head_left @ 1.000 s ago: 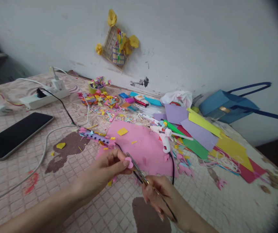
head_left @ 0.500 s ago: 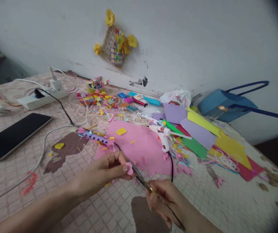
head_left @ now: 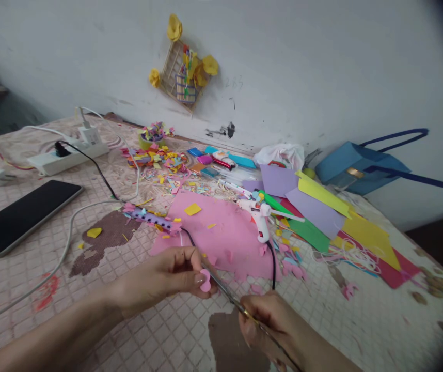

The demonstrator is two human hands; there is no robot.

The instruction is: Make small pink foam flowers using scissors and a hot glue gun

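Note:
Between the thumb and fingers of my left hand (head_left: 177, 274) is a small pink foam piece (head_left: 205, 280) with a rounded, lobed edge. My right hand (head_left: 265, 321) grips a pair of scissors (head_left: 231, 298) by its handles. Their blades point up and left, right beside the pink piece; I cannot tell whether they touch it. Beyond the hands lies a large pink foam sheet (head_left: 214, 227) with a yellow scrap (head_left: 193, 209) on top. A white glue gun (head_left: 259, 219) rests on its right edge, and a purple strip with dark dots (head_left: 154, 219) on its left.
A phone (head_left: 24, 217) and a white power strip (head_left: 68, 157) are at left, with cables across the cloth. Foam scraps (head_left: 155, 157) are heaped behind. Coloured sheets (head_left: 316, 212), white string (head_left: 355, 256) and a blue bag (head_left: 361, 165) stand at right.
My right hand and the scissors have shifted slightly right and down. The pink piece in my left hand has dropped a little and turned slightly.

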